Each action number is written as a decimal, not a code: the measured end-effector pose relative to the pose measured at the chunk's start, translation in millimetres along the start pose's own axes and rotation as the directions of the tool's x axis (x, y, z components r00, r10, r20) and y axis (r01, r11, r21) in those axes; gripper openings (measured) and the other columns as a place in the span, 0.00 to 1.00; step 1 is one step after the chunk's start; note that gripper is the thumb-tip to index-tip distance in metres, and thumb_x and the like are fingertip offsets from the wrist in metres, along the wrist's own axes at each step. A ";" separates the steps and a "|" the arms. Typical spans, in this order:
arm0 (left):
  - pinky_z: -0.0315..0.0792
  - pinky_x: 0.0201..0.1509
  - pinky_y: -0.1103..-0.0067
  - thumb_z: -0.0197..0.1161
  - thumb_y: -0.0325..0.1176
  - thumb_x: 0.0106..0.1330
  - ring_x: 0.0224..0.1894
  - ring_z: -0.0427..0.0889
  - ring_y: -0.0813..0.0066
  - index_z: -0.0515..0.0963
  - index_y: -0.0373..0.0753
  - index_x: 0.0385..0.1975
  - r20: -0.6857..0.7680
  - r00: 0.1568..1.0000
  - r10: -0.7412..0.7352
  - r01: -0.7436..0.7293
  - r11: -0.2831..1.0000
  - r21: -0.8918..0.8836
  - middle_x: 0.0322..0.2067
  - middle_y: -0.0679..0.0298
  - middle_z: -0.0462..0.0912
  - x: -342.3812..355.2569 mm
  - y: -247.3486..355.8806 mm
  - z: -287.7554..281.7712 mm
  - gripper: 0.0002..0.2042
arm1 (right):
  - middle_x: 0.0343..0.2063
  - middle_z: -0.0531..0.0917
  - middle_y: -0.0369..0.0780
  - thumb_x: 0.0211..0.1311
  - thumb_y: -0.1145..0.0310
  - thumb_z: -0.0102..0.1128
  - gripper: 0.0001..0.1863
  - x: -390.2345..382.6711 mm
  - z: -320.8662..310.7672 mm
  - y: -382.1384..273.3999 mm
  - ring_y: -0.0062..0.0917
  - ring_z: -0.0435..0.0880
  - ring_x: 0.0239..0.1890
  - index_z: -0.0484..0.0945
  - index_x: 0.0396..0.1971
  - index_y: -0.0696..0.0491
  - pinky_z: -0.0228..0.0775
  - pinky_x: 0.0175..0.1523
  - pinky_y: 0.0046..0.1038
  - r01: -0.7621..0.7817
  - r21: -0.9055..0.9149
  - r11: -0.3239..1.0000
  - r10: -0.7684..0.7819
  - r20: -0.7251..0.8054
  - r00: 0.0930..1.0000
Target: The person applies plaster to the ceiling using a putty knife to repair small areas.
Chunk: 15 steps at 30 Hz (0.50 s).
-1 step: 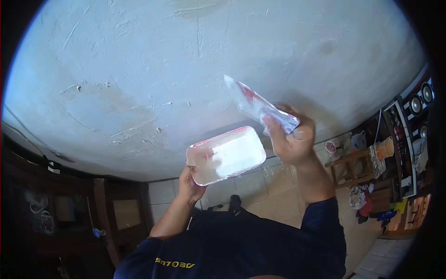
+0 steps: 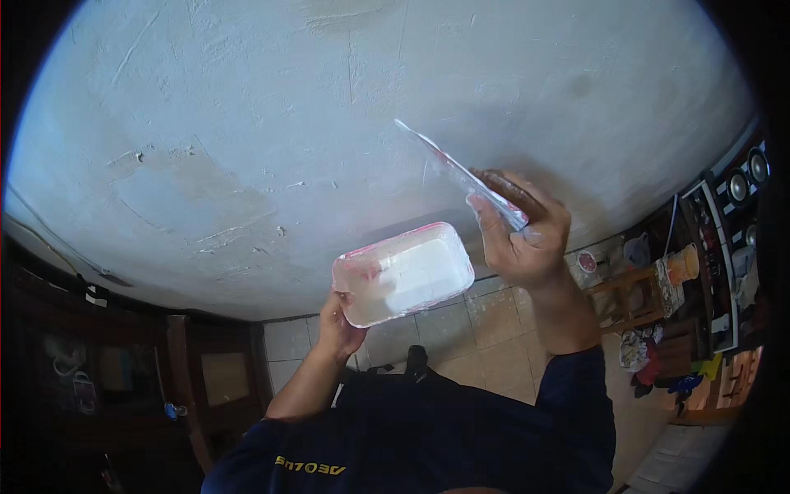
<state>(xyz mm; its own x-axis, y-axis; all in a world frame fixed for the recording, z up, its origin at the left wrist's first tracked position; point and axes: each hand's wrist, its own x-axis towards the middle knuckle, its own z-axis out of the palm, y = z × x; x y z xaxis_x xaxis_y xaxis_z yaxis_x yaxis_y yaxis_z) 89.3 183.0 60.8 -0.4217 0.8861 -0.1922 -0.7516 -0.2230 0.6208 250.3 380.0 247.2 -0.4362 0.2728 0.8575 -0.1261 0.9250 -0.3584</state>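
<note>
My left hand [image 2: 341, 326] grips the near left corner of a shallow rectangular tub [image 2: 350, 306], its thumb over the rim. White paste [image 2: 428, 267] coats the inside of the tub, thickest toward the right, with pinkish-red smears at the left and along the rim. To the right and above, my right hand [image 2: 527, 239] is closed around a flat, broad plastering trowel [image 2: 461, 174], seen nearly edge-on and smeared with white. The trowel's far tip points up and left, in front of the wall [image 2: 329, 107]; whether it touches the wall I cannot tell. White smudges mark my right fingers.
The pale wall has rough patches and ridges at the left. Dark wooden doors [image 2: 226, 379] stand at lower left. Along the right are a wooden stool [image 2: 629, 300], an orange container [image 2: 683, 263], heaped cloths [image 2: 635, 350] and round speakers [image 2: 736, 185]. Tiles cover the floor [image 2: 494, 329].
My right hand has shifted slightly right and turned the trowel, so its face is now seen nearly edge-on. The tub has moved a touch to the right.
</note>
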 end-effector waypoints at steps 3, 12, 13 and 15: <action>0.68 0.59 0.65 0.53 0.43 0.57 0.56 0.75 0.61 0.69 0.38 0.58 -0.052 0.999 0.005 -0.004 1.000 0.011 0.54 0.57 0.75 10.1 -4.1 15.4 0.28 | 0.37 0.83 0.45 0.43 0.81 0.60 0.21 45.9 -18.0 0.8 0.33 0.85 0.34 0.83 0.43 0.57 0.79 0.36 0.28 0.338 -0.384 0.859 -0.341 0.063 0.938; 0.66 0.60 0.65 0.53 0.39 0.55 0.57 0.73 0.62 0.68 0.39 0.58 -0.021 0.999 -0.038 0.038 0.999 0.016 0.54 0.58 0.74 4.1 1.4 3.7 0.28 | 0.40 0.84 0.40 0.48 0.70 0.60 0.15 76.3 20.6 19.5 0.28 0.84 0.39 0.84 0.39 0.51 0.79 0.29 0.22 0.553 -0.789 0.268 -0.579 0.328 0.747; 0.66 0.61 0.65 0.53 0.40 0.55 0.57 0.73 0.62 0.68 0.39 0.58 -0.022 0.999 -0.045 0.045 0.999 0.018 0.54 0.58 0.74 4.3 0.9 0.3 0.28 | 0.40 0.84 0.41 0.49 0.70 0.60 0.16 74.8 24.6 25.4 0.29 0.83 0.40 0.84 0.41 0.52 0.79 0.29 0.21 0.552 -0.794 0.254 -0.612 0.310 0.728; 0.67 0.60 0.64 0.53 0.40 0.57 0.57 0.73 0.63 0.68 0.40 0.58 -0.038 0.999 -0.031 0.032 0.999 0.024 0.54 0.59 0.74 4.4 -3.2 -7.4 0.26 | 0.40 0.84 0.42 0.49 0.71 0.59 0.16 67.3 28.9 23.3 0.31 0.83 0.40 0.84 0.41 0.52 0.79 0.30 0.21 0.553 -0.794 0.254 -0.589 0.327 0.739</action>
<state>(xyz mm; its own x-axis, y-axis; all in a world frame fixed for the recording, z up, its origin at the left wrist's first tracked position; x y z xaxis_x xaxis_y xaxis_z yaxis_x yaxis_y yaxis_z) 86.1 184.6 52.3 -0.4172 0.8765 -0.2400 -0.7523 -0.1849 0.6324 192.3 412.3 285.8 -0.5394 -0.4294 0.7243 0.4339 0.5955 0.6761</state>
